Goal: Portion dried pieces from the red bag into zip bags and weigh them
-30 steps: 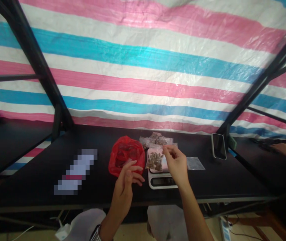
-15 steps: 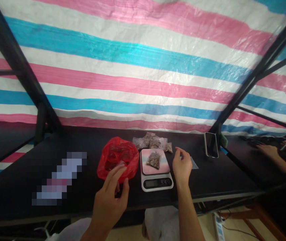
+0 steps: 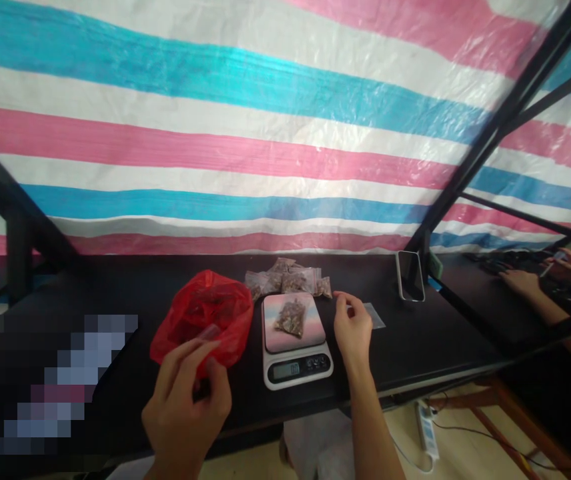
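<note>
Our right hand [image 3: 353, 327], fingers loosely apart and empty, hovers just right of the scale [image 3: 295, 340] where the small seed packet [image 3: 289, 316] lies, while our left hand [image 3: 185, 400], also open, nears the red bag [image 3: 203, 317].

phone [image 3: 410, 276] leaning on frame post | striped tarp [image 3: 245, 133] behind | power strip [image 3: 426, 431] on floor

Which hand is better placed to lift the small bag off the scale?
Probably the right hand: it hovers open just beside the scale and small bag, while the left hand is at the red bag.
</note>
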`<state>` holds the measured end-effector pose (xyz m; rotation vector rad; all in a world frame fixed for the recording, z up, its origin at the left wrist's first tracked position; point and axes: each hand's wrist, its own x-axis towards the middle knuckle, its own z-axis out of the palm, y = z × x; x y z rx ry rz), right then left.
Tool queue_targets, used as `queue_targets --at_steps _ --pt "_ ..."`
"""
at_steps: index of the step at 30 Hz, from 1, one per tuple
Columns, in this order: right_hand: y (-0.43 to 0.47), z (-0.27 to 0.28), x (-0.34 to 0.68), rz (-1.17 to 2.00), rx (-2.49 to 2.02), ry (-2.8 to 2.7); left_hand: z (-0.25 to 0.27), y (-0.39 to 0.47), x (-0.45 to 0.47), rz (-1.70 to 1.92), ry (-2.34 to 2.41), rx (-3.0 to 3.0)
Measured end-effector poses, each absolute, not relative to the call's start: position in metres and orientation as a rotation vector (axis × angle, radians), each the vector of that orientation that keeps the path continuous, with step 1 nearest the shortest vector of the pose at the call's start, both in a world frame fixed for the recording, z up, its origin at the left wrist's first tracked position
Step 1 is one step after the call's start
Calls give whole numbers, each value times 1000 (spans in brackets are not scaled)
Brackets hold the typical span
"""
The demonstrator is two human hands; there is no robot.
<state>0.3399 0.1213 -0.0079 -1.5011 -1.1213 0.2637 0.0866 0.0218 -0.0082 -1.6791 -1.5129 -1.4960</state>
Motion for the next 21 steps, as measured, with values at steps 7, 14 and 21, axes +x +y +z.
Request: queue_targets --at_steps 7,14,21 --pt "119 -10 335 305 -1451 -1167 -9 20 98 -1524 -1248 -1866" --pt "125 -10 330 319 -1423 -1215 -10 14 94 -1526 -1234 -1860" --pt "126 -11 323 345 -1412 -1322 -16 10 90 -1532 -1240 -1846"
